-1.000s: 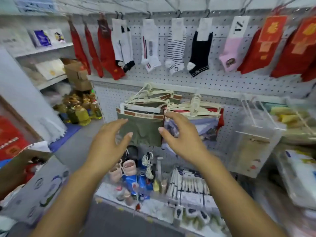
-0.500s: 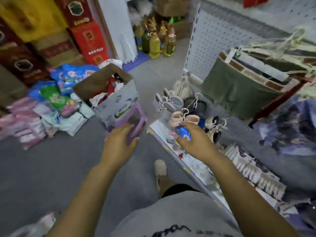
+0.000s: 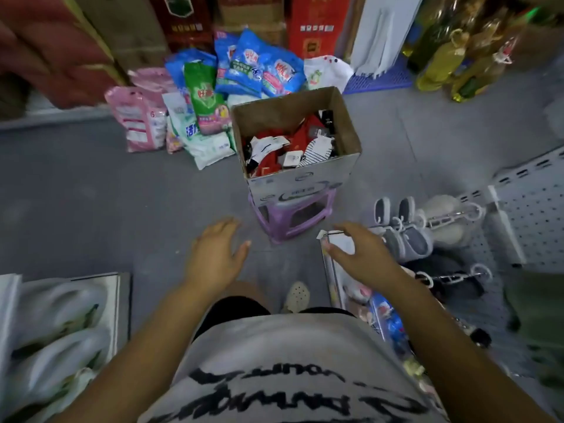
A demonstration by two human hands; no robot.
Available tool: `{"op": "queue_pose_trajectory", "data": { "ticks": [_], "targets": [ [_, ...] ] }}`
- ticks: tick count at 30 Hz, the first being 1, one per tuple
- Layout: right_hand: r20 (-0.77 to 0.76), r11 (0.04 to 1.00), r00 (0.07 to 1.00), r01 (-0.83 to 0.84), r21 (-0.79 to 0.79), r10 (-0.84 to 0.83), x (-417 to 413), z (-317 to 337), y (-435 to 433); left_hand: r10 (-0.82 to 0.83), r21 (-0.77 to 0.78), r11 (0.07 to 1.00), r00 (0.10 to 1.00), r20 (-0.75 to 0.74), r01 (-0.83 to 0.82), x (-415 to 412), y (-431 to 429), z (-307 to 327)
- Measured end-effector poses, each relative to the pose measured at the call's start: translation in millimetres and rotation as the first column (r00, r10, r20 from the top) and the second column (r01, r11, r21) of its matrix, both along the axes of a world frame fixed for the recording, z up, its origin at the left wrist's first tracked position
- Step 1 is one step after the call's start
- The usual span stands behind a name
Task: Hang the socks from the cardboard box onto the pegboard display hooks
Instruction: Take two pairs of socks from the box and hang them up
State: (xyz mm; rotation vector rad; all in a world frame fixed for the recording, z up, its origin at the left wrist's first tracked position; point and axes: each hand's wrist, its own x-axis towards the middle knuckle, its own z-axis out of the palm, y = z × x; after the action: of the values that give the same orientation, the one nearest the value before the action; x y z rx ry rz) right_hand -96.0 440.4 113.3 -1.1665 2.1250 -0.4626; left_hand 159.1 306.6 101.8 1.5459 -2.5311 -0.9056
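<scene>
An open cardboard box (image 3: pixel 317 100) stands on a small purple stool (image 3: pixel 293 216) on the grey floor ahead of me. Inside lie several carded socks (image 3: pixel 290 148), red, black, white and striped. My left hand (image 3: pixel 216 254) hovers open and empty over the floor, below and left of the stool. My right hand (image 3: pixel 357 254) is also open and empty, fingers spread, just right of the stool above a low shelf edge. The white pegboard (image 3: pixel 531 227) shows only at the right edge; its sock hooks are out of view.
Bags of detergent and tissue packs (image 3: pixel 213 96) are piled on the floor left of and behind the box. Oil bottles (image 3: pixel 442 56) stand at the far right. Grey slippers on hangers (image 3: pixel 406 230) hang low on the right. A shelf of white packs (image 3: pixel 58 325) sits at my left.
My view has swung from the pegboard wall of hung socks down and left to the floor and the box. Both hands dropped from shelf height and stay empty.
</scene>
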Motion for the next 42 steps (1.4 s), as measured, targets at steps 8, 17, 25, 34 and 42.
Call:
{"op": "queue_pose_trajectory", "data": {
  "ticks": [8,17,25,34,42],
  "targets": [
    [0.065,1.0,0.998,0.002,-0.013,-0.001,-59,-16,-150,0.167,0.113,0.979,0.986,0.029,-0.169,-36,-109,-15],
    [0.17,0.908,0.896,0.385,0.167,-0.411,-112,-71,-275,0.094,0.444,0.885,0.988,0.121,-0.139,-107,-244,-59],
    [0.139,0.901,0.956,0.186,0.392,-0.258,-159,-155,-340,0.303,0.666,0.671,0.941,0.153,-0.325,-158,-297,-123],
    [0.054,0.831,0.991,-0.133,0.54,0.124,-153,-238,-375,0.41,0.654,0.652,0.904,0.124,-0.385,-157,-278,-166],
    [0.165,0.873,0.978,0.029,0.486,-0.125,-141,-227,-370,0.579,0.644,0.578,0.808,0.107,-0.5,-164,-275,-158]
  ]
}}
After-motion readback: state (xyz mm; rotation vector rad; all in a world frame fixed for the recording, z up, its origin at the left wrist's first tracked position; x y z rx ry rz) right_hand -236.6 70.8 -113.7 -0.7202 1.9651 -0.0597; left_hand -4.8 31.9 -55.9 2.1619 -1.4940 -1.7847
